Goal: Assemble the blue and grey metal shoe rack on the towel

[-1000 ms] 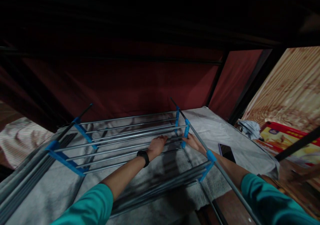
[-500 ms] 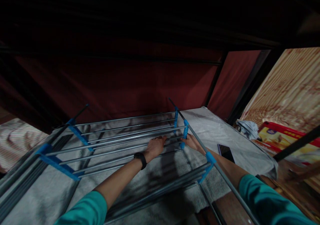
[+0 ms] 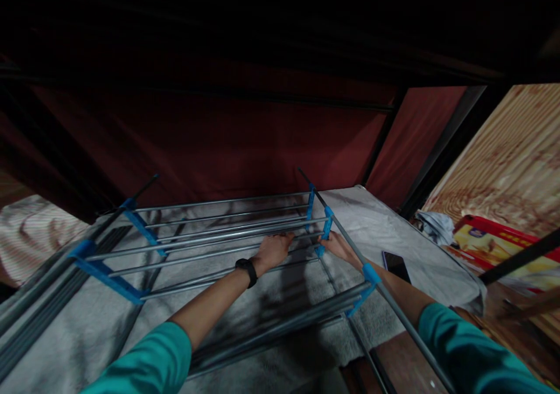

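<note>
A rack of grey metal tubes (image 3: pixel 227 213) joined by blue plastic connectors lies across a grey cloth. My left hand (image 3: pixel 273 250), with a black watch at the wrist, is closed over one of the tubes near its right end. At that end my right hand (image 3: pixel 340 248) grips a blue connector (image 3: pixel 328 223), its fingers partly hidden behind it. My right forearm passes under a long side pole (image 3: pixel 345 243). On the left, another blue connector (image 3: pixel 111 280) holds the opposite ends of the tubes. Closer to me, several tubes run into a further blue connector (image 3: pixel 364 295).
A dark phone (image 3: pixel 396 265) lies on the grey cloth (image 3: pixel 371 219) right of the rack. Beyond are a crumpled cloth (image 3: pixel 437 225) and a red and yellow box (image 3: pixel 494 245). Dark red fabric (image 3: pixel 245 149) hangs behind, with a dark frame post (image 3: pixel 446 149) at right.
The view has shifted slightly, and the left end of the rack sits a little higher and further right. Both hands keep their places on the rack.
</note>
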Demonstrator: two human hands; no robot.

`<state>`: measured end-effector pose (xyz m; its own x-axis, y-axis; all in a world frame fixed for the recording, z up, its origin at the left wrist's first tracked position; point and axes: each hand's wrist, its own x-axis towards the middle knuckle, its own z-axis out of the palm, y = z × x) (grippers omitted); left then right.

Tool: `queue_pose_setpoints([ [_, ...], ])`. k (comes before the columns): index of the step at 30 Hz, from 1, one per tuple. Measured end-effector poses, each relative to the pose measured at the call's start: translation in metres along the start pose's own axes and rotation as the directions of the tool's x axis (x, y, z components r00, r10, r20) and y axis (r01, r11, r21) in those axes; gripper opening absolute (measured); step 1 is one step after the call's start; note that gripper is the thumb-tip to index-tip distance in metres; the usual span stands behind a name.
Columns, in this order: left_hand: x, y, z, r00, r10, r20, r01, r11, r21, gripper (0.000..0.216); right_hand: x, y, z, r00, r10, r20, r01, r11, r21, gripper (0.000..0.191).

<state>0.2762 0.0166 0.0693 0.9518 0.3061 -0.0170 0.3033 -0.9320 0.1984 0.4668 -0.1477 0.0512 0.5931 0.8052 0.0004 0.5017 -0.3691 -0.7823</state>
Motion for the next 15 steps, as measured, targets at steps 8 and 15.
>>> queue_pose_setpoints([
  [8, 0.0024, -0.0039, 0.0011, 1.000, -0.004, 0.007, 0.004, 1.000, -0.019, 0.042, 0.0022, 0.0029, -0.0002, 0.999, 0.000, 0.038, -0.001, 1.000, 0.017, 0.015],
  [15, 0.0040, -0.0065, 0.0005, 1.000, -0.002, 0.013, 0.002, 0.999, -0.049, 0.043, 0.0047, 0.0053, -0.0005, 0.998, -0.027, 0.062, 0.027, 1.000, 0.008, 0.013],
])
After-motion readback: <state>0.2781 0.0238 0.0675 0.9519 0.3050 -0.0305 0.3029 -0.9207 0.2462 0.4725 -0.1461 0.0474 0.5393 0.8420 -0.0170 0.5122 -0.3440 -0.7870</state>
